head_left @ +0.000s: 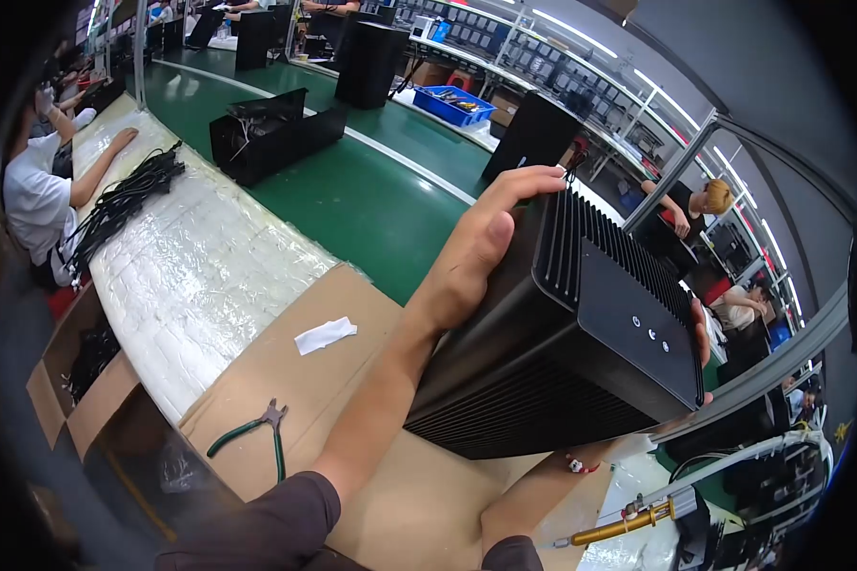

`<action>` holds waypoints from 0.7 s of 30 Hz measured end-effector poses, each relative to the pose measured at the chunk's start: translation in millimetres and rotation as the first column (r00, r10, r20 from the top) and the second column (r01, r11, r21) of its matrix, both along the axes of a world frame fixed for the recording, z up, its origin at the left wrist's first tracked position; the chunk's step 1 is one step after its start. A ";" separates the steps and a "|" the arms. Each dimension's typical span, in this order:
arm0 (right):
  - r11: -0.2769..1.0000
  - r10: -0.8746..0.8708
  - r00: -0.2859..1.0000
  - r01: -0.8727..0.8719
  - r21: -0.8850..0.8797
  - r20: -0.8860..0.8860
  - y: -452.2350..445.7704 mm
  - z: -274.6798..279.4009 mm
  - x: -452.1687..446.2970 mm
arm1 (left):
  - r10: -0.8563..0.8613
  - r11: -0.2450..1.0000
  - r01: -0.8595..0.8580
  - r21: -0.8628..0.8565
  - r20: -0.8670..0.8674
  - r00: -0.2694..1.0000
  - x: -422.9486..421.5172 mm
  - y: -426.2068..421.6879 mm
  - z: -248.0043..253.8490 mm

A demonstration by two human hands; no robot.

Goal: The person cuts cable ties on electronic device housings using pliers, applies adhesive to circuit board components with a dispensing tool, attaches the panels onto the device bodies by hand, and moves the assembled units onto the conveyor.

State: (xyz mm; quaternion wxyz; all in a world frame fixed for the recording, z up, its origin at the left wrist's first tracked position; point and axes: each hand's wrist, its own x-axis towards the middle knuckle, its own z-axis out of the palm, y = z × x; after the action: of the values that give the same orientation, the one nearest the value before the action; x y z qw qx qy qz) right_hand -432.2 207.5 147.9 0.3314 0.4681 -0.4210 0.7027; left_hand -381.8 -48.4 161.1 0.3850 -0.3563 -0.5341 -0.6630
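A large black ribbed case (505, 371) with three small round sockets or buttons on its flat panel is held up, tilted, in front of me. My left hand (481, 238) presses against its left side, thumb raised and fingers reaching over the far edge. Round the right side curls my right hand (702, 338); only its fingertips show, and the palm is hidden by the case. Below lies a cardboard sheet (381, 504). Green-handled cutters (262, 428) and a crumpled white paper piece (326, 335) rest on it, to the left of my left forearm.
A bundle of black cables (138, 195) lies on the plastic-wrapped bench (181, 276), beside a seated person (43, 195). An open carton (90, 400) stands at left. A gold-coloured hanging driver tool (628, 523) is at lower right, near a metal frame post (781, 347).
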 end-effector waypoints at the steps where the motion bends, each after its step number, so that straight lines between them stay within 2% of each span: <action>1: 0.998 0.056 0.998 -0.055 -0.018 0.018 0.0 -0.9 -1.6 | 0.006 1.000 -0.006 -0.008 0.005 1.000 0.7 1.6 0.2; 3: 0.999 0.007 0.999 -0.005 -0.037 0.034 -2.2 -2.0 -3.2 | -0.086 0.977 0.068 0.201 0.086 0.993 1.2 9.9 2.8; 5: 0.998 -0.047 0.998 0.049 -0.050 0.047 -4.9 -2.9 -1.9 | -0.125 0.979 0.104 0.178 0.106 0.987 -5.9 5.8 -3.6; 7: 0.994 0.100 0.994 -0.097 -0.058 0.046 -6.7 -0.9 0.8 | -0.163 0.979 0.146 0.143 0.111 0.980 -6.7 3.3 -2.9; 8: 0.994 0.093 0.995 -0.091 -0.053 0.044 -8.8 0.0 1.1 | -0.169 0.977 0.153 0.147 0.107 0.980 -5.3 2.3 -2.1; 10: 0.990 -0.084 0.996 0.089 -0.108 0.043 -15.3 -0.2 1.2 | -0.060 0.997 0.054 0.053 0.105 0.993 -1.9 -0.9 1.4; 14: 0.985 -0.165 0.986 0.165 -0.047 0.006 -19.2 3.4 3.0 | 0.029 0.999 -0.033 0.039 0.100 0.995 7.6 0.8 7.5; 17: 0.987 -0.116 0.993 0.112 -0.117 -0.030 -24.5 -4.0 -10.6 | 0.039 0.999 -0.042 0.017 0.164 0.986 18.4 -2.0 9.2; 18: 0.974 -0.050 0.983 0.009 -0.227 -0.175 -20.4 -16.5 -32.6 | 0.069 0.998 -0.067 -0.013 0.181 0.981 20.0 -3.5 9.5; 20: 0.944 0.002 0.946 -0.108 -0.311 -0.323 -22.3 -15.3 -36.2 | 0.093 0.996 -0.089 -0.029 0.183 0.979 22.5 -4.6 9.9; 21: 0.975 0.049 0.948 -0.113 -0.190 -0.313 -29.8 -1.1 -19.3 | 0.118 0.993 -0.111 -0.047 0.184 0.976 23.4 -5.3 10.1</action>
State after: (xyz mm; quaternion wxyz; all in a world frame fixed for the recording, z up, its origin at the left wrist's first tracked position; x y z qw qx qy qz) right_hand -451.5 177.7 146.9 0.4099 0.5517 -0.2699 0.6743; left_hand -358.3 -53.7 171.2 0.3644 -0.2684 -0.5995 -0.6601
